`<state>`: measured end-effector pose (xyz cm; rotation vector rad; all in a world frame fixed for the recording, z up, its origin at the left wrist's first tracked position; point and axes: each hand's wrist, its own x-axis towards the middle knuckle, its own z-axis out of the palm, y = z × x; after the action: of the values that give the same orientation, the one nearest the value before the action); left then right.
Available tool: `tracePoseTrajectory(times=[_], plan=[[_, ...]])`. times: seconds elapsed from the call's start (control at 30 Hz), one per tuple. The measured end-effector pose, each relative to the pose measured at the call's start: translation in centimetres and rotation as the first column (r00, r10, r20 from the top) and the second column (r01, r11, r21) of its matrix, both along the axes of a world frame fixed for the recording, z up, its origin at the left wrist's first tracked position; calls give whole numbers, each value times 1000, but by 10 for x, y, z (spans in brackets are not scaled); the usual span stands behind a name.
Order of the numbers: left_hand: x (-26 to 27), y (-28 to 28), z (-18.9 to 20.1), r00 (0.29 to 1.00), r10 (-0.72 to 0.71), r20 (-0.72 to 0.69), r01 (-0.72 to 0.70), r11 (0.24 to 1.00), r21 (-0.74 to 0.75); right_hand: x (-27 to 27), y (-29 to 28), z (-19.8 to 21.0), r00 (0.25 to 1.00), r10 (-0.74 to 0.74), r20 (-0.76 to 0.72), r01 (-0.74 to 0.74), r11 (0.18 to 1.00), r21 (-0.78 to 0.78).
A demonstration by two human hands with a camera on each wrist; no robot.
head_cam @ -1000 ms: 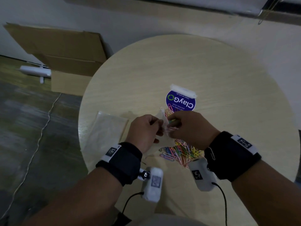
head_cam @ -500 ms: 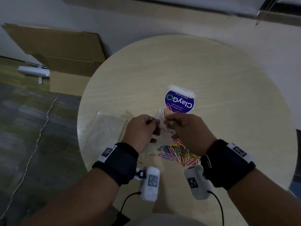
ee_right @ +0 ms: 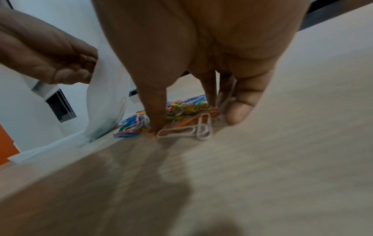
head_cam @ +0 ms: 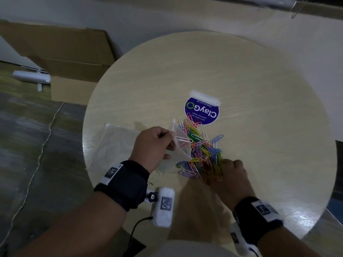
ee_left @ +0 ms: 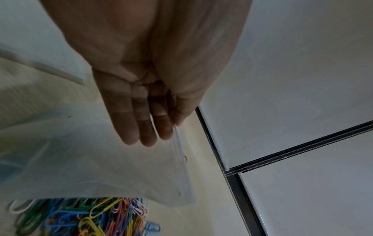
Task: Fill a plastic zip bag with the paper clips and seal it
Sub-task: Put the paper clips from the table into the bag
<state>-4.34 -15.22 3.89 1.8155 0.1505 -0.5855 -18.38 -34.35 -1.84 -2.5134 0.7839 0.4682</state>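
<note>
Tabletop (head_cam: 259,89): right hand (head_cam: 233,178) on clips (head_cam: 202,145)

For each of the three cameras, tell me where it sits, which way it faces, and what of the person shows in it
Head: worn on the head, looks down on the round table; both forearms show, left hand holding the zip bag.
Left wrist: looks along the left palm at the bag's zip edge.
Right wrist: looks along the right hand, fingers in the paper clips; the left hand shows too.
All three share the bag and clips.
</note>
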Motion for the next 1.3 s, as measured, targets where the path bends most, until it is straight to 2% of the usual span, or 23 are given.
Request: tracePoseTrajectory(times=[0.07,0.17,0.23,0.37,0.5,0.6,0.73,0.87,0.97,1.13,1.3], plan=[[-1,-1,1,1000,-19,5,19,1000,9,13,5,-4,999,40,18,-40,999,3],[-2,-3,4,998,-63,6,63,998,28,31,1,-12,985,174,0,-173,981,-92],[-2,-5,5,996,-84,3,84,996,30,41,-2,-9,980,200,6,-198,974,-106],[-1,-8,7,995,-102,7,101,994,32,51,-5,1,982,189,18,-188,982,-30],[2,-8,8,995,-94,18,94,995,31,47,-13,20,982,180,53,-177,983,-50],[3,-8,7,995,-98,20,98,995,35,44,-20,43,982,150,117,-146,988,-39],[2,-11,4,993,-112,20,111,993,43,47,-22,80,964,66,257,-86,994,69],[0,-14,2,993,-114,8,113,993,46,56,-13,104,938,49,344,-102,985,139],[-2,-16,3,990,-139,24,137,989,57,66,0,105,933,61,354,-138,971,197],[-2,-17,6,985,-167,36,165,984,62,81,18,91,916,186,356,-240,964,115],[0,-15,8,987,-154,40,152,987,46,88,29,89,887,285,364,-349,929,123]])
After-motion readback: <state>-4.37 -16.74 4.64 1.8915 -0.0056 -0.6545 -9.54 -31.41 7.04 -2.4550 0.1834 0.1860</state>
